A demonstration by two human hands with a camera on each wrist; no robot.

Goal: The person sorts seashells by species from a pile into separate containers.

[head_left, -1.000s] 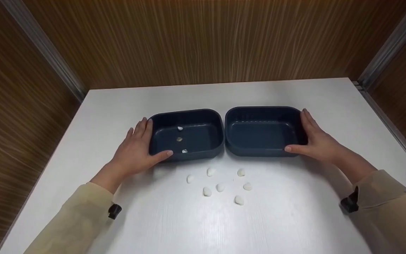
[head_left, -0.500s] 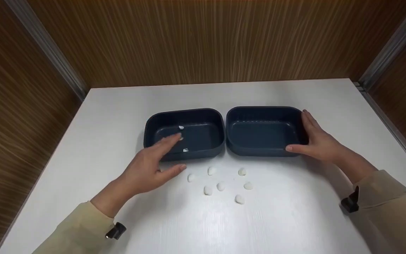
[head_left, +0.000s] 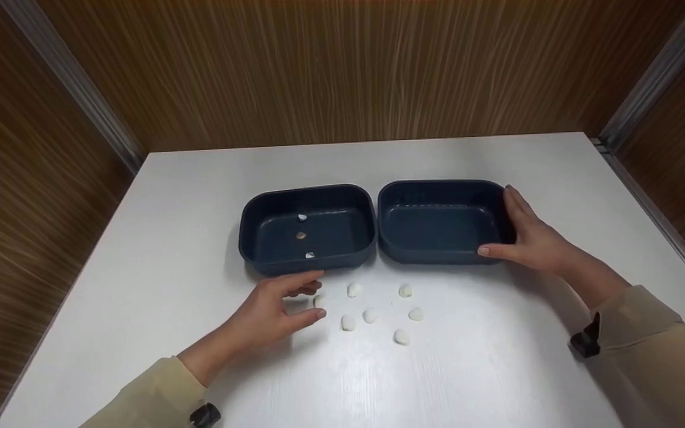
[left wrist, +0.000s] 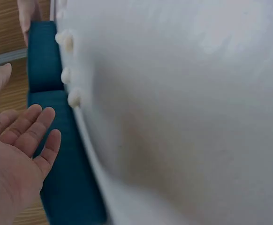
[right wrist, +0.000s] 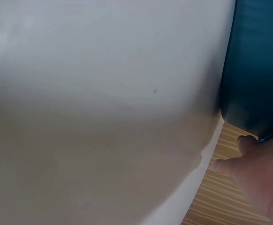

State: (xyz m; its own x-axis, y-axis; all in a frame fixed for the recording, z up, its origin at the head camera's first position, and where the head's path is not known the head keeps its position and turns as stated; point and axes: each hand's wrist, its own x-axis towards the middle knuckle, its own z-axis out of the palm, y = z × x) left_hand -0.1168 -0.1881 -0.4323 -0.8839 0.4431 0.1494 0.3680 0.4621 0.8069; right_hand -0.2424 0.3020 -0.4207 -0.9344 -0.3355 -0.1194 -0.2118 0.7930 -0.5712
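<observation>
- Plainly, the left hand [head_left: 265,312] is nearest the leftmost white pebble [head_left: 318,301], which sits on the table [head_left: 497,356] between thumb and fingers, on the hand's right-edge side; half hidden, its long axis cannot be told.
- Palm sideways, thumb well apart from the lightly bent fingers, that hand seems to hold nothing.
- More white pebbles [head_left: 369,315] lie towards the right edge.
- Towards the far edge, the left blue box [head_left: 348,260] contains three small pieces [head_left: 301,235].
- Beside it, the right hand [head_left: 536,241] rests nearly straight fingers and thumb around the right blue box's [head_left: 431,257] near right corner.
</observation>
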